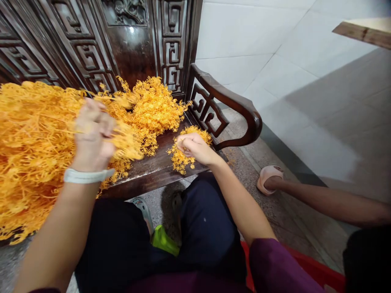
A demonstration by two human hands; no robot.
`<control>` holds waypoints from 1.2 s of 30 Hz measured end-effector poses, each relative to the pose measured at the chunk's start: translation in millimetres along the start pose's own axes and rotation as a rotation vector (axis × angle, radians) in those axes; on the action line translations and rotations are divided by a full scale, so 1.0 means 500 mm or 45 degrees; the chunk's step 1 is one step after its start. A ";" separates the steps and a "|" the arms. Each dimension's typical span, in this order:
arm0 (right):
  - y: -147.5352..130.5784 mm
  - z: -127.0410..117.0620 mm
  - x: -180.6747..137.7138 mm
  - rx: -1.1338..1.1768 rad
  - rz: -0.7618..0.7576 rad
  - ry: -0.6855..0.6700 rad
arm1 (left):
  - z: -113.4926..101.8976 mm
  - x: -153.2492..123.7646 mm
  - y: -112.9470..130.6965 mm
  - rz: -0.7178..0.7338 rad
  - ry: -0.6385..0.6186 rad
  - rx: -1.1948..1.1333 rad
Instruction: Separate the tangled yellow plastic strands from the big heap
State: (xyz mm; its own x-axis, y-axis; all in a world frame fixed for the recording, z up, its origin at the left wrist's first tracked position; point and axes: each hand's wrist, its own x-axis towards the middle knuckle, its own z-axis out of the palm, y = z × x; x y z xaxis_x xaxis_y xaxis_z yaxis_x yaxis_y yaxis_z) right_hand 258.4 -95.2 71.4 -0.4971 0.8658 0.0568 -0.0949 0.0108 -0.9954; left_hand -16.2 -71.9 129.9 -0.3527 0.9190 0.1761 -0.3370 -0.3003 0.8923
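Note:
A large mass of fine orange sprigs point(33, 138) covers the left of the view and spills over a dark carved wooden bench seat point(152, 171). My left hand point(93, 134) is shut on a bunch of these sprigs, which blur with its motion. A white wristband point(88, 176) circles that wrist. Farther back lies a looser orange heap point(155, 110). My right hand point(194, 148) pinches into a smaller orange clump point(181, 158) near the seat's front edge.
The bench's curved armrest point(232, 106) stands to the right, before a white tiled wall point(253, 49). A nearby person's arm point(330, 201) reaches in from the right, past a pink slipper point(270, 179) on the speckled floor. A red plastic crate rim point(317, 264) shows at lower right.

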 end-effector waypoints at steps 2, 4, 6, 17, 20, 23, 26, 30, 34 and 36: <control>0.006 -0.028 -0.006 0.011 0.052 0.050 | -0.042 0.044 0.016 0.130 0.081 -0.015; 0.011 -0.055 -0.009 0.108 0.080 0.099 | -0.068 0.068 0.021 0.065 0.074 0.020; 0.015 -0.076 -0.007 0.208 0.075 0.120 | -0.069 0.068 0.013 -0.006 0.040 0.069; 0.023 -0.093 0.002 0.333 0.035 0.012 | 0.011 -0.001 -0.037 -0.173 -0.252 0.174; 0.023 -0.097 0.003 0.352 0.048 0.058 | 0.018 -0.007 -0.040 -0.171 -0.286 0.227; 0.031 -0.104 0.006 0.312 0.075 0.222 | 0.027 -0.017 -0.042 -0.183 -0.304 0.233; 0.051 -0.122 0.013 0.144 0.086 0.517 | 0.034 -0.027 -0.044 -0.206 -0.322 0.194; 0.105 -0.171 0.027 -0.295 0.064 0.882 | 0.041 -0.034 -0.046 -0.219 -0.332 0.181; 0.162 -0.227 0.041 -0.683 0.112 1.038 | 0.051 -0.040 -0.047 -0.219 -0.343 0.176; 0.181 -0.250 0.045 -0.749 0.144 1.041 | 0.055 -0.042 -0.048 -0.216 -0.345 0.179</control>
State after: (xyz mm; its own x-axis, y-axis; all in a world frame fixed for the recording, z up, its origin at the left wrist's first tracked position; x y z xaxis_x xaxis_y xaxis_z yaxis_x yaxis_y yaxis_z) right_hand 346.3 -12.3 -26.8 0.2873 0.9515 0.1098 0.4658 -0.0386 -0.8840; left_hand 23.3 -77.1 116.2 -0.0512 0.9929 0.1077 -0.2406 -0.1170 0.9635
